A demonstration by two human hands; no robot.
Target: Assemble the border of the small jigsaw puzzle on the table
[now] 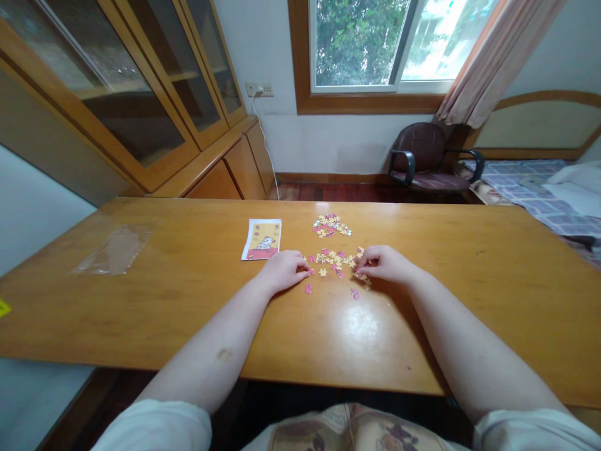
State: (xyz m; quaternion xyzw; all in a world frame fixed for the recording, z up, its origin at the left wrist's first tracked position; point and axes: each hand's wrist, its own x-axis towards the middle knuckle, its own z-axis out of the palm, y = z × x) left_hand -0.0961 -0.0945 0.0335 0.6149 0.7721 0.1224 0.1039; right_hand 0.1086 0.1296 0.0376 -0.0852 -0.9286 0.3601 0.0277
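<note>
My left hand [285, 270] rests low on the table at the left side of a loose pile of jigsaw pieces [339, 258], yellow and pink. Its thumb and fingertips close on a small pink jigsaw piece [311, 272]. On the pile's right side, my right hand [385, 263] is bent down with its fingers pinched among the yellow pieces; the piece in them is mostly hidden. Closer to me lie a pink piece [308, 289] and another pink piece [355, 294], apart from the pile. A second heap of pieces [330, 225] sits farther back.
A picture card [262, 240] with a white animal on yellow and pink lies behind my left hand. Farther left is a clear plastic bag [115, 249] on the wooden table [197, 326]. Beyond the table stand a glass-fronted cabinet [188, 147] and an armchair [425, 153].
</note>
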